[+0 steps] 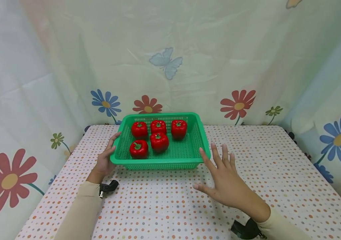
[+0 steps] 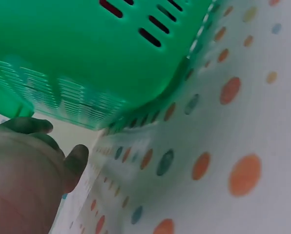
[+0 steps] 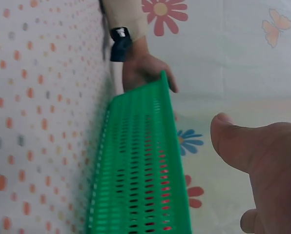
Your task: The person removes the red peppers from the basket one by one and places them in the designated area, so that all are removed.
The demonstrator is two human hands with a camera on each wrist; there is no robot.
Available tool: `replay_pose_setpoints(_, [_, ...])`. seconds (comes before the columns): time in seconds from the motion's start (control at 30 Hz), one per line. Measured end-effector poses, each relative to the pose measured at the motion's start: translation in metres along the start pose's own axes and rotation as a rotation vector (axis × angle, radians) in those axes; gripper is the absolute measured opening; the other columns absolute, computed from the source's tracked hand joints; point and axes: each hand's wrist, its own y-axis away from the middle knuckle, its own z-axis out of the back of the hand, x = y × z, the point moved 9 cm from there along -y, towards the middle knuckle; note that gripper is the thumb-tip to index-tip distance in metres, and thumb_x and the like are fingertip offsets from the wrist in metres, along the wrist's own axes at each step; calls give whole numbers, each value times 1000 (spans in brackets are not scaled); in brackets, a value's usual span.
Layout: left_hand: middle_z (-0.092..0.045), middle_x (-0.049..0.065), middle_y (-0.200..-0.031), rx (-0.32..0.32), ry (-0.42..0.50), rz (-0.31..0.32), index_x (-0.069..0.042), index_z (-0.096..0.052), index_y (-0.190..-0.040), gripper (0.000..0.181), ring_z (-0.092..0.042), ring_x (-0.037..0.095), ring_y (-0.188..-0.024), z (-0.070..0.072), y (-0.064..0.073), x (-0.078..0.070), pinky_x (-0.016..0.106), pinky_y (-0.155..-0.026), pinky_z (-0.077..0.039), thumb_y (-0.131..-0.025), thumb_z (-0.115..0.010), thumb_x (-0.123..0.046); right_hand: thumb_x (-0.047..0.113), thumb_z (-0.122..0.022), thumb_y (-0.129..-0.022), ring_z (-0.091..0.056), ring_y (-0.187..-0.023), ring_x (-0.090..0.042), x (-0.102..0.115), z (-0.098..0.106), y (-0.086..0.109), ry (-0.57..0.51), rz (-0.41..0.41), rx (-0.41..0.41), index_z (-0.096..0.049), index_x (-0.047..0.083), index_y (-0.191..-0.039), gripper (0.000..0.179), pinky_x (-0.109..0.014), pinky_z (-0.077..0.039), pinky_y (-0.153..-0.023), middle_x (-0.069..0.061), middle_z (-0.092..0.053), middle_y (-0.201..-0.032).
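Note:
A green plastic basket (image 1: 170, 162) with slotted sides stands on the table, holding several red bell peppers (image 1: 159, 142). At its left end is my left hand (image 1: 104, 163), fingers extended along the outside of the rim. In the left wrist view, the thumb and fingers (image 2: 33, 126) lie close to the basket wall (image 2: 87, 58) without curling round it. Over the front right corner my right hand (image 1: 225, 180) hovers with fingers spread and nothing in it. The right wrist view shows its thumb (image 3: 233, 141) apart from the basket's long side (image 3: 135, 170).
The table (image 1: 146, 206) has a white cloth with coloured dots. Behind it and at both sides hangs a pale curtain (image 1: 194, 90) printed with flowers and butterflies. Black wrist devices (image 1: 108, 186) are strapped at both sleeves.

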Motion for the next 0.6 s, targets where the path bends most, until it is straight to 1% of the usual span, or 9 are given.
replay_pose_setpoints(0.07, [-9,19,-157,-57,-38,16,-23,-16,-150,47,-34,31,-137,5,0,5,32,-101,-46,-104,-24,-19,63,-62,-85,26,-145,-46,-3,6,-9,-6,-6,11,-3,23,-159,103,-73,4,-111,-15,16,-164])
replay_pose_setpoints(0.13, [-11,19,-156,-101,-72,28,-25,-21,-144,42,-33,34,-136,9,-1,10,33,-99,-46,-103,-27,-19,62,-62,-86,26,-145,-47,-10,15,-19,-26,-17,24,-3,21,-159,103,-73,5,-110,-17,15,-163])
replay_pose_setpoints(0.2, [-12,17,-156,-122,-98,39,-27,-24,-138,37,-32,35,-136,12,-2,15,35,-98,-46,-102,-30,-20,62,-61,-87,24,-145,-49,-21,30,-31,-57,-41,45,-2,19,-159,102,-74,4,-110,-19,14,-163])
replay_pose_setpoints(0.27, [-11,16,-157,-128,-115,48,-29,-24,-135,36,-30,36,-136,12,-5,19,36,-99,-45,-101,-31,-20,61,-60,-88,20,-145,-51,-33,46,-44,-99,-68,71,-2,19,-159,101,-77,-1,-108,-21,9,-163])
replay_pose_setpoints(0.3, [-10,16,-157,-124,-121,49,-29,-24,-135,36,-29,37,-136,12,-6,19,37,-99,-44,-100,-31,-19,59,-61,-89,13,-146,-53,-38,54,-50,-117,-75,78,-3,19,-159,100,-77,-5,-107,-22,5,-164])
replay_pose_setpoints(0.37, [-10,17,-157,-127,-134,48,-29,-24,-135,38,-29,38,-135,13,-7,20,37,-98,-44,-99,-29,-19,56,-60,-90,-5,-147,-54,-45,67,-64,-153,-78,102,-4,20,-159,96,-76,-17,-105,-23,-7,-163])
replay_pose_setpoints(0.43, [-10,16,-156,-136,-145,43,-28,-24,-135,40,-29,37,-134,13,-7,18,35,-97,-44,-97,-28,-19,51,-62,-92,-24,-144,-52,-45,73,-80,-217,-35,126,-10,19,-159,91,-72,-29,-103,-23,-20,-161])
replay_pose_setpoints(0.5, [-10,17,-156,-144,-147,35,-27,-24,-135,40,-29,37,-133,15,-7,17,33,-96,-45,-97,-28,-17,44,-64,-92,-40,-137,-47,-39,72,-96,-291,30,162,-18,18,-158,85,-64,-39,-102,-21,-34,-156])
replay_pose_setpoints(0.6, [-10,16,-156,-149,-138,33,-27,-25,-135,40,-29,35,-134,16,-6,18,31,-95,-45,-96,-29,-17,35,-69,-91,-53,-130,-40,-24,59,-120,-421,131,243,-33,17,-154,74,-53,-47,-100,-17,-50,-147])
